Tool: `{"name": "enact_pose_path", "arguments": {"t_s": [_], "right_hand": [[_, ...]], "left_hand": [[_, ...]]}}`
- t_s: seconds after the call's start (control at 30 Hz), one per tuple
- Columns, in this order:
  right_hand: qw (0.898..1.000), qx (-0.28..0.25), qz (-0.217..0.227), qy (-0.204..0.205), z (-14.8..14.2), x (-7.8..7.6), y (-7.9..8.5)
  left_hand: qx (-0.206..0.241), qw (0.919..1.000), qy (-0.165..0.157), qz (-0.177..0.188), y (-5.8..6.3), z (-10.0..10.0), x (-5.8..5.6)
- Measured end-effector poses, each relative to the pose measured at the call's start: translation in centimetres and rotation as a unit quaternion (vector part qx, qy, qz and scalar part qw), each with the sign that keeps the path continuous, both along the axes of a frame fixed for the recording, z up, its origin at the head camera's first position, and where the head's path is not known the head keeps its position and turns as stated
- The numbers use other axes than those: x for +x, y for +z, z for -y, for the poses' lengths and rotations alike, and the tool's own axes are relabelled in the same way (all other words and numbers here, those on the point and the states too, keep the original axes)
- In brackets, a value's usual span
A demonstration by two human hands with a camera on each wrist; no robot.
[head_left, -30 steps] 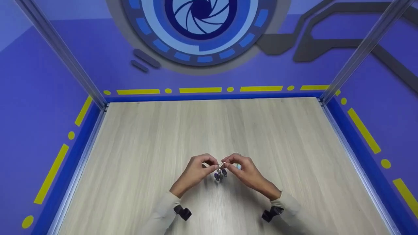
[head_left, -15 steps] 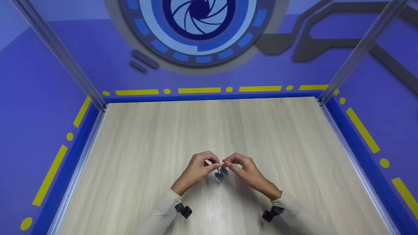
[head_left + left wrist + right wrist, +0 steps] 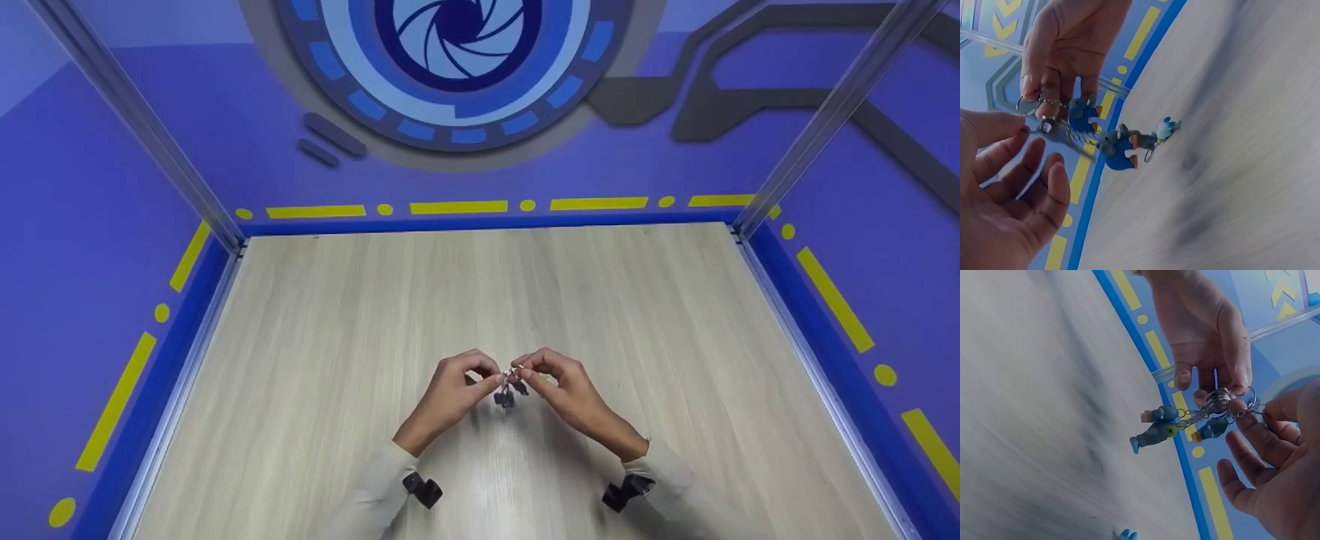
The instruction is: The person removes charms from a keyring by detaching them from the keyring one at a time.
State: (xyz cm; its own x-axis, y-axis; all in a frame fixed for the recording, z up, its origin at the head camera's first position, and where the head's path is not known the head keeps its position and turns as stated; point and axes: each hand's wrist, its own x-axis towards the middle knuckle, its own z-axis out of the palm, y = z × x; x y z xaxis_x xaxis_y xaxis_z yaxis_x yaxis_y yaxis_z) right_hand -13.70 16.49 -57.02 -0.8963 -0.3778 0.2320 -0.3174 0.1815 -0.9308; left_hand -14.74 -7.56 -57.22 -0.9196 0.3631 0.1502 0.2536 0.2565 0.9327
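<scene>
My left hand (image 3: 456, 384) pinches a bunch of metal rings (image 3: 1219, 400), from which small keychain figures dangle on chains. Grey-blue with orange feet is one of these, a keychain figure (image 3: 1117, 151); beside it hangs a longer grey keychain figure (image 3: 1154, 433) with light-blue feet. My right hand (image 3: 561, 386) pinches a split ring (image 3: 1027, 105) between thumb and finger, and a short chain runs from it to another blue keychain figure (image 3: 1082, 115). The fingertips of both hands nearly meet. Whether the two sets of rings are linked is too small to tell.
A light-blue keychain figure (image 3: 1165, 128) with its own ring lies on the wooden table (image 3: 375, 315), largely hidden behind my right hand in the head view. Blue panels (image 3: 495, 180) with yellow marks border the table at the back and sides.
Both hands stay in nearly the same place, still pinching the rings. The right fingertips have shifted slightly, and the dangling figures have swung a little.
</scene>
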Motion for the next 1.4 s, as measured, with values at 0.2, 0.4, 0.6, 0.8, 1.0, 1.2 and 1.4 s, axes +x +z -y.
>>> {"name": "enact_pose_path", "arguments": {"t_s": [0.2,0.4,0.6,0.8,1.0,1.2,1.4], "right_hand": [[0.999,0.034,-0.021,-0.012,0.3,0.2,0.0],[0.998,0.053,-0.043,-0.011,0.3,0.1,0.0],[0.997,0.054,-0.055,-0.027,0.3,-0.1,0.0],[0.993,0.07,-0.086,-0.035,0.3,-0.3,-0.4],[0.99,0.079,-0.118,-0.021,0.2,-0.3,-0.5],[0.981,0.091,-0.169,-0.018,0.1,-0.5,-0.8],[0.966,0.101,-0.237,-0.014,0.1,-0.8,-1.1]], "left_hand": [[-0.023,0.9994,0.012,-0.024,0.0,-0.3,0.1],[-0.048,0.9971,0.028,-0.052,0.3,-0.5,0.3],[-0.05,0.9956,0.032,-0.073,0.5,-0.6,0.3],[-0.021,0.9961,0.039,-0.077,0.3,-0.5,0.3],[-0.01,0.997,0.038,-0.068,0.1,-0.4,0.5],[-0.007,0.9971,0.031,-0.069,0.1,-0.3,0.5],[-0.001,0.996,0.031,-0.084,-0.3,-0.3,0.5]]}}
